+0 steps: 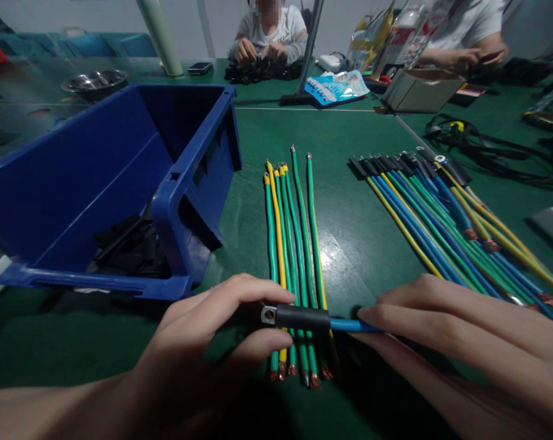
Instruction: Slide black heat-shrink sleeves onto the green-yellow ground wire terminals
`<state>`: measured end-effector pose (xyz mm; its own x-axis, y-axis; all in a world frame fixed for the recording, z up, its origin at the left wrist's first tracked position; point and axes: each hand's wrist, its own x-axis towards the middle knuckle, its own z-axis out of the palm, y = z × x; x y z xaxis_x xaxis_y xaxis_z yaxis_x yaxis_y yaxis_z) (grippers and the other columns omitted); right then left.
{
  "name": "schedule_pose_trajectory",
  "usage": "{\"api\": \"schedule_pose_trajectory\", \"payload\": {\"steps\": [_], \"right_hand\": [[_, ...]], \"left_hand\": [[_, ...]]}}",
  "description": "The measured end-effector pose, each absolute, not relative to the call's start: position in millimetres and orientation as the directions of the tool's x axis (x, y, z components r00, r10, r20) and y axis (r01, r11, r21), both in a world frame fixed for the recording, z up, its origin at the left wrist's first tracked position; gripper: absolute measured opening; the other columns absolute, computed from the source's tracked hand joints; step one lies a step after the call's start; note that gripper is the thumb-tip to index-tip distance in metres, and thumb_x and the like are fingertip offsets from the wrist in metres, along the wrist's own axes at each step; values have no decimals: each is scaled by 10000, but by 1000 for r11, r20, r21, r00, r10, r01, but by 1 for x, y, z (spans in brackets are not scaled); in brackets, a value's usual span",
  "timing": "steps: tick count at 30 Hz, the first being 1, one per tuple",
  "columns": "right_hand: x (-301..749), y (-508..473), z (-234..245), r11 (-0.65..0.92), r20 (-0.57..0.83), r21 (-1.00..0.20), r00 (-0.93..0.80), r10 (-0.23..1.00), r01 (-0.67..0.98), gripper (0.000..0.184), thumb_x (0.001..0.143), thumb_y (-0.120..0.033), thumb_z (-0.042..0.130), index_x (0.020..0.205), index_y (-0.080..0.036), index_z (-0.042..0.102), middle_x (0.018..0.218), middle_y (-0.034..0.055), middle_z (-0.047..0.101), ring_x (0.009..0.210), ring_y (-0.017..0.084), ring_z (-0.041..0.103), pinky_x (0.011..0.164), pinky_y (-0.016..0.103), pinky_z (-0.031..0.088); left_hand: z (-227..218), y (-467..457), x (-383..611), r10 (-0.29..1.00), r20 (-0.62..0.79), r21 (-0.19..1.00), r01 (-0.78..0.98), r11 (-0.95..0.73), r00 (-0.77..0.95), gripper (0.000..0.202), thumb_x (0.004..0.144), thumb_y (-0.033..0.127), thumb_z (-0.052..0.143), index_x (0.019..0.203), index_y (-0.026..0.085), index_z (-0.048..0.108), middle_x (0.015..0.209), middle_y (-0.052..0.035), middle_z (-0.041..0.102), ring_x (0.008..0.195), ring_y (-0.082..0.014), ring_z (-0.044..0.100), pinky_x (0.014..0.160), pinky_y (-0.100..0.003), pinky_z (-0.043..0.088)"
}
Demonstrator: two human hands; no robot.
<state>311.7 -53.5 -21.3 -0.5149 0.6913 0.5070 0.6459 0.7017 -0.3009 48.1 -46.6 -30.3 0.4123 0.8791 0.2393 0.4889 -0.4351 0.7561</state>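
Note:
My left hand (212, 330) pinches the metal lug end of a blue wire (349, 325), where a black sleeve (301, 317) covers the joint. My right hand (464, 342) grips the same blue wire just right of the sleeve. The wire is held crosswise above a bundle of green and yellow wires (294, 244) lying on the green table (349, 183). To the right lies a fanned pile of blue, green and yellow wires (441, 220) with black sleeves on their far ends.
A blue plastic bin (120, 171) with black sleeves inside stands at the left. Two other people work at the far edge. A metal bowl (95, 80), a cardboard box (420, 88), a blue packet (335, 87) and black cables (487, 146) lie beyond.

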Motion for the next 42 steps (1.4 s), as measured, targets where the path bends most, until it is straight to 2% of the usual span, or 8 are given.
{"api": "schedule_pose_trajectory", "payload": {"steps": [3, 7, 14, 19, 26, 33, 40, 42], "right_hand": [[314, -54, -22, 691, 477, -316, -521, 708, 650, 167, 920, -101, 610, 1011, -241, 614, 812, -32, 689, 625, 91, 637, 543, 210, 498], [312, -52, -21, 709, 497, -304, -529, 688, 636, 131, 929, -113, 611, 990, -229, 616, 799, -31, 682, 620, 88, 626, 537, 215, 489], [307, -51, -19, 698, 509, -309, -508, 695, 646, 94, 961, -149, 589, 990, -230, 625, 786, -44, 680, 614, 67, 616, 552, 196, 476], [308, -52, -19, 702, 504, -318, -513, 695, 638, 81, 971, -165, 579, 990, -231, 622, 773, -45, 677, 621, 63, 617, 566, 185, 475], [306, -52, -21, 689, 493, -348, -501, 711, 635, 83, 986, -172, 563, 994, -233, 619, 759, -44, 672, 605, 67, 615, 533, 203, 442], [306, -54, -20, 702, 482, -322, -528, 699, 636, 82, 1011, -182, 523, 994, -238, 581, 719, -36, 654, 583, 93, 609, 514, 232, 436], [307, -53, -24, 689, 465, -339, -522, 715, 641, 84, 1012, -188, 519, 1024, -243, 581, 696, -45, 637, 560, 100, 597, 515, 255, 416], [305, -52, -24, 682, 458, -332, -520, 721, 652, 98, 1011, -177, 509, 1022, -246, 578, 692, -39, 640, 568, 113, 607, 501, 266, 405]], "left_hand": [[-31, -47, 50, 892, 276, 781, 457, -426, 359, 186, 909, 237, 712, 1059, 336, 665, 926, 105, 763, 797, -61, 735, 737, -68, 543], [-31, -47, 53, 885, 263, 780, 456, -429, 384, 190, 908, 195, 694, 1052, 318, 677, 925, 79, 766, 795, -86, 743, 707, -97, 558], [-32, -49, 48, 890, 241, 784, 464, -413, 387, 190, 941, 202, 665, 1065, 341, 630, 945, 117, 738, 836, -47, 718, 746, -63, 521], [-40, -49, 38, 846, 178, 812, 411, -415, 503, 362, 950, 98, 623, 1232, 322, 586, 1118, 57, 716, 994, -90, 697, 880, -148, 523], [-41, -51, 36, 845, 179, 796, 430, -426, 504, 319, 955, 152, 636, 1203, 347, 591, 1102, 67, 706, 984, -99, 694, 837, -154, 536], [-33, -50, 45, 867, 190, 777, 470, -419, 460, 206, 979, 219, 628, 1111, 369, 576, 1007, 127, 704, 915, -38, 697, 797, -67, 509], [-34, -46, 46, 860, 223, 776, 451, -442, 459, 198, 964, 218, 650, 1097, 348, 583, 978, 117, 721, 893, -53, 716, 764, -72, 528], [-35, -47, 46, 852, 204, 786, 439, -436, 482, 228, 968, 200, 637, 1126, 352, 575, 1014, 106, 709, 931, -58, 706, 794, -82, 529]]}}
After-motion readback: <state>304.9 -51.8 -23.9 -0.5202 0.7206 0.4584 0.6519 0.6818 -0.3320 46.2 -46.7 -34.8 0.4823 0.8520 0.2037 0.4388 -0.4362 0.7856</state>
